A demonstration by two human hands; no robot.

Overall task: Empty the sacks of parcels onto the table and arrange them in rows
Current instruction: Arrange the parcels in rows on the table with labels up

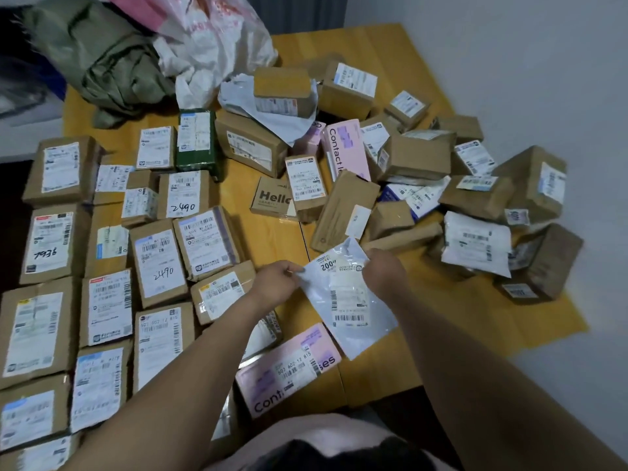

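Observation:
Both hands hold a flat white plastic mailer [350,300] with barcode labels just above the wooden table [373,45]. My left hand [277,282] pinches its left edge and my right hand [384,271] pinches its top right corner. Left of it, several brown labelled boxes [158,263] lie in rows, label side up. A pink box [289,367] lies just below the mailer. To the right, a loose heap of brown boxes [418,156] and white bags [475,243] is piled up. An olive sack [98,59] and a white sack [217,39] lie crumpled at the table's far left.
A grey wall [543,79] runs close along the table's right side and behind it. The table's right edge lies just beyond the heap. Bare wood shows in a strip between the rows and the heap [272,229] and at the far end.

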